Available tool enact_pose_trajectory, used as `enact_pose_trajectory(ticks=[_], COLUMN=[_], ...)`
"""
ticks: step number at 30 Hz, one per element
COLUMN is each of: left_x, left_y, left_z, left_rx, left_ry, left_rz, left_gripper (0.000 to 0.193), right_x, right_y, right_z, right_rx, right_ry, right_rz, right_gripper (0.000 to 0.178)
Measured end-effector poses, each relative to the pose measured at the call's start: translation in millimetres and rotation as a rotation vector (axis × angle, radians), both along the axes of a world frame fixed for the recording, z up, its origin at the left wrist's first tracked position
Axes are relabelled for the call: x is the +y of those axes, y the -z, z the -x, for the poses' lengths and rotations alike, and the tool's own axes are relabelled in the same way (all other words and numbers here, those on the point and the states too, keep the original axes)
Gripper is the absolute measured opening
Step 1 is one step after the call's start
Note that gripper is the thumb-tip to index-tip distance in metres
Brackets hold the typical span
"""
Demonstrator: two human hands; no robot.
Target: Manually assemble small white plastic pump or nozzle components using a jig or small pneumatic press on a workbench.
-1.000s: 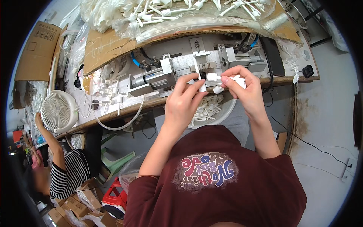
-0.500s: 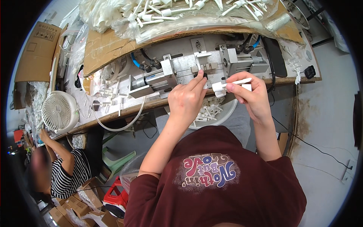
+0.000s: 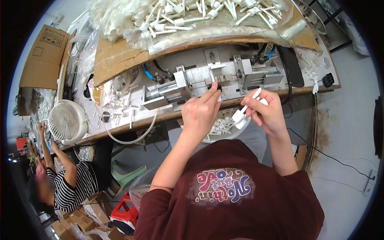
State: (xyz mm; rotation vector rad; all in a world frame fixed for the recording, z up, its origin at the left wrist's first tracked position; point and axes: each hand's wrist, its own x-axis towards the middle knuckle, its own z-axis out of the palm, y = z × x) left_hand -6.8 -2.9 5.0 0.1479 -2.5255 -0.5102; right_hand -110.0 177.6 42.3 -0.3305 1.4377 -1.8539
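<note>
My left hand [image 3: 200,114] reaches to the middle of a metal clamping fixture [image 3: 219,79], its index finger stretched against the small centre block. A bit of a white plastic piece [image 3: 220,98] shows at its fingertips; the fingers hide most of it. Off to the right, my right hand [image 3: 267,107] is closed around white stemmed caps [image 3: 239,116]. One stem points up past the thumb, and the cap ends hang down to the left. How many it holds, I cannot tell. Air cylinders flank the centre block, left [image 3: 166,92] and right [image 3: 260,74].
White stemmed caps [image 3: 180,22] lie heaped on plastic over cardboard [image 3: 120,60] behind the fixture. A basket [image 3: 212,138] of white pieces sits below the table edge. At left stand a fan [image 3: 68,122] and a looping hose [image 3: 132,138]; a person in a striped top [image 3: 76,184] works beyond.
My right hand has tipped its stemmed caps, so the stem now points upward and the caps downward, farther from the fixture. My left hand stays at the centre block. The view has shifted slightly.
</note>
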Motion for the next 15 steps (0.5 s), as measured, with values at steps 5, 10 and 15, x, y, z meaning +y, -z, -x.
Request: enact_pose_trajectory(ticks=[5, 10, 15], left_x=[0.9, 14.5, 17.9], left_y=[-8.6, -38.2, -57.6], left_z=[-8.4, -16.3, -20.7], left_rx=[0.049, 0.183, 0.097], left_ry=[0.102, 0.263, 0.39], left_rz=[-0.213, -0.407, -0.472], left_gripper=[0.018, 0.019, 0.029], right_x=[-3.4, -6.8, -8.3], right_y=[-1.9, 1.8, 0.7], right_z=[1.1, 0.1, 0.5], right_rx=[0.002, -0.074, -0.146], right_ry=[0.025, 0.001, -0.074], right_rz=[-0.022, -0.008, 0.049], right_gripper=[0.017, 0.021, 0.024])
